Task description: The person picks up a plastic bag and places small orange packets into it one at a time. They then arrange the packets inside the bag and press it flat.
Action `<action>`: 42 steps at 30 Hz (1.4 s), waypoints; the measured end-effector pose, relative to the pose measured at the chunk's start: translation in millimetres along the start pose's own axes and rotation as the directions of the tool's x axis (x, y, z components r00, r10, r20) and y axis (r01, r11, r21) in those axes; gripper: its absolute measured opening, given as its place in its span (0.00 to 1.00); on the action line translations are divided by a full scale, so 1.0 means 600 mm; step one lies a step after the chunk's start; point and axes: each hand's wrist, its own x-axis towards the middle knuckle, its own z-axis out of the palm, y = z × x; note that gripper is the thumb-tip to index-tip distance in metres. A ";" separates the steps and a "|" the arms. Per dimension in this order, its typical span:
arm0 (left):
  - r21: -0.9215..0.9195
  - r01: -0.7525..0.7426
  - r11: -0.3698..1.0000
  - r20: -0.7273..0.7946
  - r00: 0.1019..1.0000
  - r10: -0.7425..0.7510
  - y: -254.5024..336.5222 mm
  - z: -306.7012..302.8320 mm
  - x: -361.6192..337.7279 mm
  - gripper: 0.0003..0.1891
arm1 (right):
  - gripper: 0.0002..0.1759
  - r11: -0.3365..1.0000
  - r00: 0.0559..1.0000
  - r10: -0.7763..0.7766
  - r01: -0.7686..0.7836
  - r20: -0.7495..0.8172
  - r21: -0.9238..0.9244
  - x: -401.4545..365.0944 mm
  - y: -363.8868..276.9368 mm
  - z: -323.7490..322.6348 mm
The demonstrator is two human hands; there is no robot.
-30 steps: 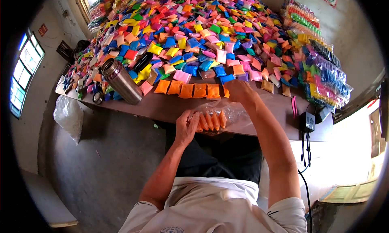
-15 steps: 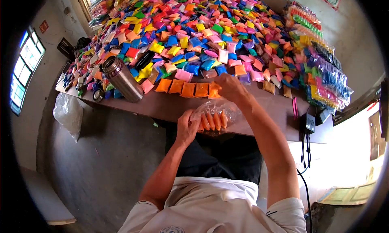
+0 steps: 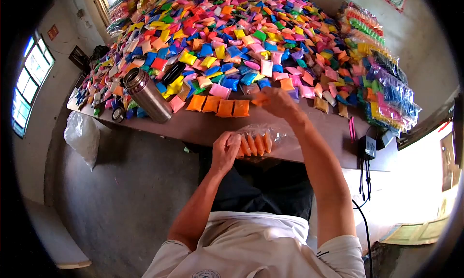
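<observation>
My left hand [image 3: 225, 151] is closed on the edge of a clear plastic bag [image 3: 280, 134] at the table's front edge. Inside the bag, several small orange packets [image 3: 252, 144] stand side by side. Beyond the bag, my right hand [image 3: 278, 103] pinches another orange packet [image 3: 260, 100], partly covered by its fingers. Just left of that hand, several flat orange packets [image 3: 225, 108] lie in a row on the brown table [image 3: 193, 126].
A big heap of colourful packets [image 3: 208, 48] covers the table's far part. An uncapped steel thermos [image 3: 151, 98] stands at left, its lid [image 3: 117, 114] beside it. Filled bags [image 3: 389, 92] are stacked at right, near a black device with cables [image 3: 367, 146].
My right hand has picked up the rightmost orange packet of the row, which now ends one packet shorter. My left hand stays on the bag.
</observation>
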 end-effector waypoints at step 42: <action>-0.037 0.063 0.997 0.046 0.997 -0.061 0.007 -0.005 -0.003 0.16 | 0.14 0.906 0.859 0.424 -0.401 -0.288 0.136 -0.234 -0.135 -0.022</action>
